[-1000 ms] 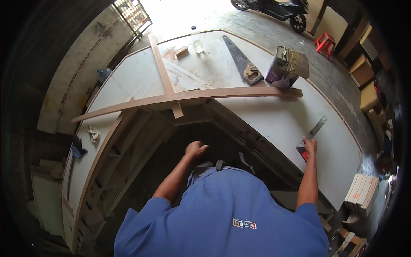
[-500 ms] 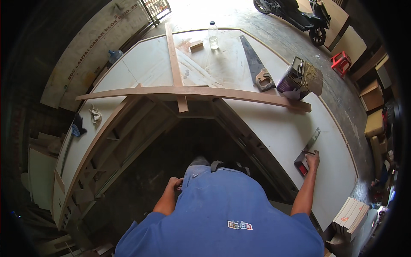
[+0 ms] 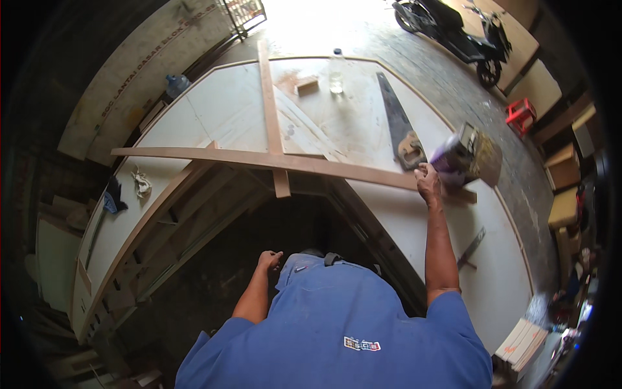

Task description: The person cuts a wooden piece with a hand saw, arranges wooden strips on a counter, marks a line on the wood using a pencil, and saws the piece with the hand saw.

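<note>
- Down low, the left hand is hanging over the dark gap in the big white board. Its fingers are curling in loosely and holding nothing.
- Off to the side, a small metal tool is lying alone on the white board.
- Further up, the right hand is reaching out and resting on the end of the long wood strip. Its fingers are bending down onto the wood.
- Just beside that hand, a purple box is sitting on the strip.
- A hand saw is lying near it.
- Far away, a clear bottle is standing, and a motorbike is parking behind.
</note>
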The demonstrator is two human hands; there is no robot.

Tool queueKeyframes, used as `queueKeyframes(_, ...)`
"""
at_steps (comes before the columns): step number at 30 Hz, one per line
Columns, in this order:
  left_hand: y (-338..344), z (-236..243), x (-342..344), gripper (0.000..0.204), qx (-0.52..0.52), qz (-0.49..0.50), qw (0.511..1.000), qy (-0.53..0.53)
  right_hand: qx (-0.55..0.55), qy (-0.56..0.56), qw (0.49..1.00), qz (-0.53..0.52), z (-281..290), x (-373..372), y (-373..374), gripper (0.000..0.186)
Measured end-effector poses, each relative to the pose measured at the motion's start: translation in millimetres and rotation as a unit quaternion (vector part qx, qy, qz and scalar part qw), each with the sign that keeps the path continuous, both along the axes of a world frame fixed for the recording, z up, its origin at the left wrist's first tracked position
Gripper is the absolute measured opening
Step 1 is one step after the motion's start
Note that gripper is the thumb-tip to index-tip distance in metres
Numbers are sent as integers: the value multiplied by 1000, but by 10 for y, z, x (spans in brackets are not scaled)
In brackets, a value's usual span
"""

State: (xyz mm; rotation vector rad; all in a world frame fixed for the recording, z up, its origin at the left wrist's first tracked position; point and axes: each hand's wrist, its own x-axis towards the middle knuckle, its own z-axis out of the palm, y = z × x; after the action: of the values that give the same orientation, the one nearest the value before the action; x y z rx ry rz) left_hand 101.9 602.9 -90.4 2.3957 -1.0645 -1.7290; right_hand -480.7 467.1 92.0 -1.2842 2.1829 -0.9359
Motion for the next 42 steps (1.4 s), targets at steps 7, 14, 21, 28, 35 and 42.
queueKeyframes(7,-549,149,-36,44,-107,-48,985,-124,100,124,987,-6,-730,-444,-774,62)
queueKeyframes(14,-900,31,455,40,-107,118,985,-73,243,261,926,-123,-701,-159,-1344,63)
queueKeyframes(21,-687,130,485,36,-72,239,968,-3,284,273,909,-136,-1160,-653,-1377,61)
queueKeyframes(28,237,126,266,34,-3,263,965,-16,166,111,978,-54,-698,-592,-1361,40)
queueKeyframes(35,681,403,-161,33,-216,50,954,-202,0,-242,968,-63,64,-347,-929,20)
queueKeyframes(42,-95,1298,-928,35,-386,-63,893,-224,-96,-473,874,55,903,-52,464,33)
